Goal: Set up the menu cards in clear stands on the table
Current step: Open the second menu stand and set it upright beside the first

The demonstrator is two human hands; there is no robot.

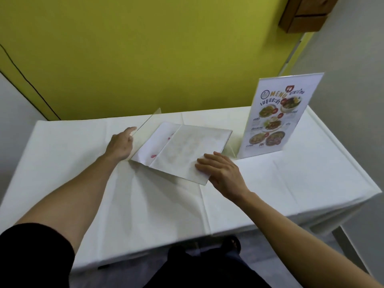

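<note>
A clear acrylic stand (145, 125) lies on its side in the middle of the white-clothed table (291, 183). A menu card (182, 150) lies face down inside it, its print showing faintly through the paper. My left hand (120, 145) grips the stand's raised base plate at the left. My right hand (220, 173) rests with flat fingers on the card's near right corner. At the right a second clear stand (278, 115) stands upright with a colourful menu card in it.
A yellow-green wall (145, 55) runs right behind the table. A wooden box (305, 15) hangs on the wall at the upper right. The table's right edge drops off near the upright stand. My dark-clothed legs are under the near edge.
</note>
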